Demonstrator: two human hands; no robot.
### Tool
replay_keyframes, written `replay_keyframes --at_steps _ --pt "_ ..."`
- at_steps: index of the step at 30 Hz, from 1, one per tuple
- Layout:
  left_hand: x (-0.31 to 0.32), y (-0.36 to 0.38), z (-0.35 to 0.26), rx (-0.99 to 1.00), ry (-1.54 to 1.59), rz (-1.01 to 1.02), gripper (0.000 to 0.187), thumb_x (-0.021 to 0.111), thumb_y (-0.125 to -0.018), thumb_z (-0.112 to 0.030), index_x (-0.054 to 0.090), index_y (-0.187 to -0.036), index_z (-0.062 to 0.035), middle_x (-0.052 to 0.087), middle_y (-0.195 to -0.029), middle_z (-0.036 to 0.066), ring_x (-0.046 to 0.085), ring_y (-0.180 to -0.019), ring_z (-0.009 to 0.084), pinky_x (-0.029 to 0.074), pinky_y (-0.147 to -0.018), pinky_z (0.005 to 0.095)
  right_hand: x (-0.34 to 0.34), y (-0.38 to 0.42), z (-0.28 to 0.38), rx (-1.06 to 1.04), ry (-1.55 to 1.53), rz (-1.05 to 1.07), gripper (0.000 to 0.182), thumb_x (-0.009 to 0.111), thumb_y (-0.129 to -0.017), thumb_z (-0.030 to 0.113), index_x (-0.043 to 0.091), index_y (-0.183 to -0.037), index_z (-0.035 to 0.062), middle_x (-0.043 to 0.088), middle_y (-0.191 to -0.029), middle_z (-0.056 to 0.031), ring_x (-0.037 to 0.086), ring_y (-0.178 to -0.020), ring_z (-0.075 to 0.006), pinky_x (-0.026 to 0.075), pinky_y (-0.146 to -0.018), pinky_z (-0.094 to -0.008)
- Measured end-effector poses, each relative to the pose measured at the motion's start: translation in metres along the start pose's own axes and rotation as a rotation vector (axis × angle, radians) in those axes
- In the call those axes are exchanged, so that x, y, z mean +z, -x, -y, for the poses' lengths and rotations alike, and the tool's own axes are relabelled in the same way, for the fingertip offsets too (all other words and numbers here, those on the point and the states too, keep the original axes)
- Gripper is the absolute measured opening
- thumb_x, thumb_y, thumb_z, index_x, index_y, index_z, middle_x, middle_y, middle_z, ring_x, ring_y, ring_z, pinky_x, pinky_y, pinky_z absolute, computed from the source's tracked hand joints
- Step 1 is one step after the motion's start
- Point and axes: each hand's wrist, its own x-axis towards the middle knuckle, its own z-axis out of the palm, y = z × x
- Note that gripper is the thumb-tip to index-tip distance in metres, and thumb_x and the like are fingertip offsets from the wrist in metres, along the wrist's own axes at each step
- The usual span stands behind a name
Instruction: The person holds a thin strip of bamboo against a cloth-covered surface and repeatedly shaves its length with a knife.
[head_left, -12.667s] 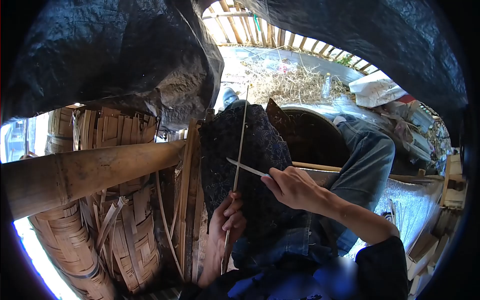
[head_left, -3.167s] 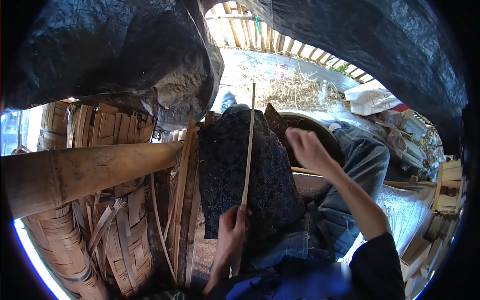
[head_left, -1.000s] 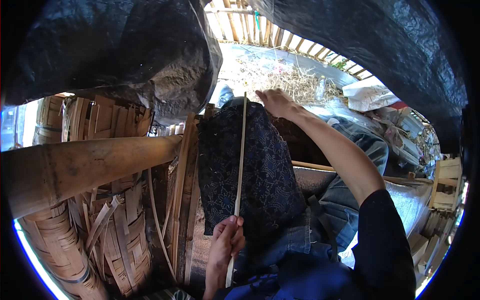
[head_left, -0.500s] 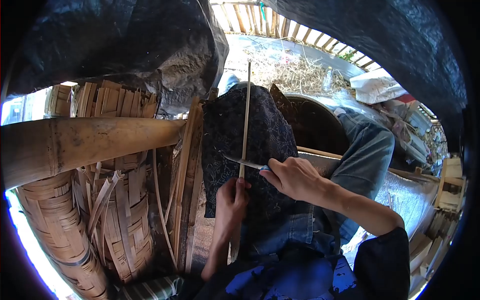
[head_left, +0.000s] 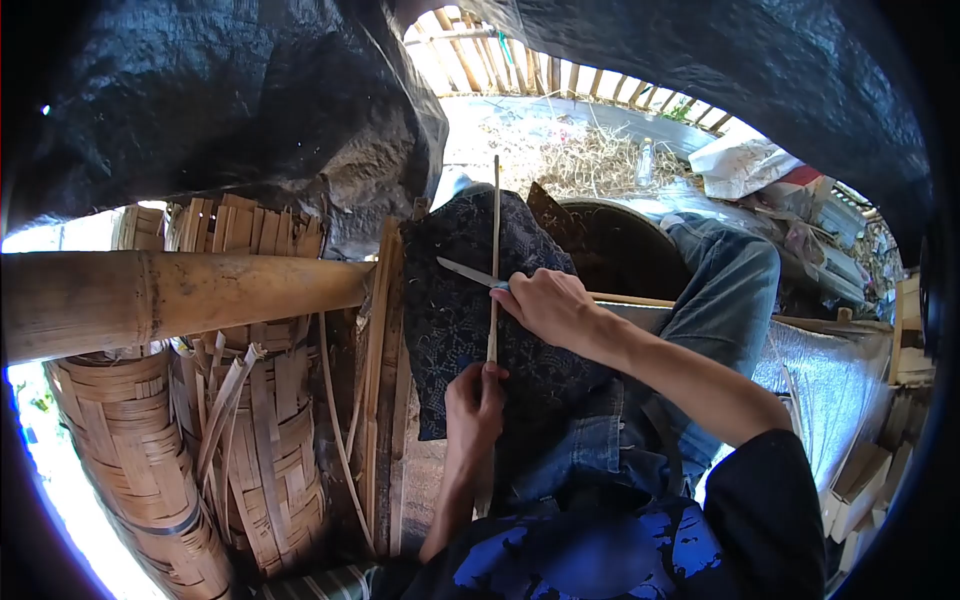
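Observation:
A long thin bamboo strip [head_left: 496, 215] stands out away from me over a dark patterned cloth [head_left: 445, 330] spread on my lap. My left hand [head_left: 474, 405] pinches the strip near its lower end between thumb and fingers. Farther up, my right hand [head_left: 552, 308] is closed round the handle of a knife [head_left: 465, 271]. Its blade points to the upper left and crosses the strip. Most of the knife's handle is hidden in my palm.
A thick bamboo pole [head_left: 200, 290] juts in from the left above woven bamboo rolls [head_left: 125, 430]. Upright bamboo slats [head_left: 378, 370] stand left of the cloth. Beyond it are a dark round basin [head_left: 625, 245] and a clear bottle [head_left: 645, 162]. Black sheeting [head_left: 250, 100] hangs overhead.
My right hand and the knife have moved up along the strip, away from my left hand, and the blade tilts more steeply. The camera view has shifted slightly.

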Motion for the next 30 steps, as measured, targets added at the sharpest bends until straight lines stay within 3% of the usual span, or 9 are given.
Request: replay_keyframes --at_steps 1,2,5,9,20,25,29,30 --pt "0.0 0.001 -0.005 -0.116 0.118 0.043 0.03 0.045 -0.098 -0.027 0.058 -0.085 -0.003 0.041 -0.054 -0.005 0.035 -0.042 0.0035 0.025 -0.038 0.0219 -0.003 -0.002 -0.002 -0.071 0.017 -0.074 0.039 0.048 -0.096 0.03 0.052 -0.07 0.0018 0.051 -0.047 -0.0145 0.054 -0.039 -0.0321 0.043 -0.038 -0.0427" --pt "-0.002 0.0 -0.008 -0.11 0.121 0.042 0.03 0.045 -0.098 -0.027 0.058 -0.085 -0.003 0.041 -0.054 -0.005 0.035 -0.042 0.0035 0.025 -0.038 0.0219 -0.007 0.003 -0.003 -0.075 0.022 -0.077 0.039 0.048 -0.096 0.03 0.052 -0.07 0.0018 0.051 -0.047 -0.0145 0.054 -0.039 -0.0321 0.043 -0.038 -0.0427" --pt "-0.01 -0.009 -0.015 -0.163 0.285 0.027 0.029 0.046 -0.097 -0.029 0.057 -0.088 -0.0045 0.038 -0.054 -0.007 0.033 -0.04 0.0021 0.023 -0.036 0.0207 -0.019 0.027 0.007 0.004 -0.128 0.12 0.041 0.05 -0.095 0.031 0.051 -0.067 0.0016 0.051 -0.048 -0.0177 0.055 -0.043 -0.0366 0.042 -0.041 -0.0441" --pt "-0.013 -0.012 -0.022 -0.255 0.311 0.08 0.029 0.044 -0.098 -0.027 0.056 -0.088 -0.0034 0.038 -0.057 -0.005 0.03 -0.043 0.0022 0.023 -0.038 0.0211 -0.018 0.047 0.012 -0.042 -0.077 0.087 0.045 0.05 -0.095 0.034 0.051 -0.064 0.0014 0.052 -0.047 -0.0177 0.056 -0.044 -0.0366 0.043 -0.041 -0.044" --pt "-0.009 -0.014 -0.005 -0.135 0.274 0.046 0.029 0.045 -0.098 -0.026 0.057 -0.087 -0.0019 0.039 -0.057 -0.005 0.032 -0.043 0.002 0.025 -0.037 0.0204 0.004 0.019 0.008 -0.001 -0.026 0.051 0.048 0.051 -0.094 0.034 0.051 -0.059 0.0014 0.052 -0.048 -0.0193 0.057 -0.046 -0.0374 0.045 -0.042 -0.0433" --pt "-0.009 -0.019 -0.026 -0.113 0.235 0.053 0.029 0.047 -0.098 -0.028 0.057 -0.087 -0.0031 0.04 -0.057 -0.005 0.033 -0.041 0.0025 0.026 -0.036 0.02 -0.012 -0.008 0.001 -0.009 -0.074 -0.113 0.049 0.049 -0.095 0.034 0.052 -0.061 0.0002 0.052 -0.05 -0.0196 0.057 -0.047 -0.0373 0.044 -0.043 -0.0446" --pt "-0.018 -0.052 -0.029 -0.078 0.228 0.05 0.03 0.045 -0.098 -0.027 0.057 -0.09 -0.0012 0.041 -0.057 -0.003 0.035 -0.041 0.0042 0.027 -0.036 0.0214 -0.024 0.011 0.003 0.051 -0.081 0.037 0.052 0.045 -0.096 0.036 0.058 -0.062 -0.0003 0.057 -0.054 -0.0205 0.06 -0.051 -0.0381 0.048 -0.048 -0.0464" --pt "-0.015 -0.056 -0.031 -0.153 0.244 0.066 0.03 0.044 -0.098 -0.027 0.056 -0.092 -0.0009 0.04 -0.057 -0.003 0.033 -0.041 0.0042 0.027 -0.037 0.0217 -0.023 0.014 -0.001 0.082 -0.067 0.066 0.052 0.044 -0.096 0.037 0.06 -0.063 0.0002 0.057 -0.055 -0.0211 0.06 -0.052 -0.0386 0.048 -0.049 -0.0464"
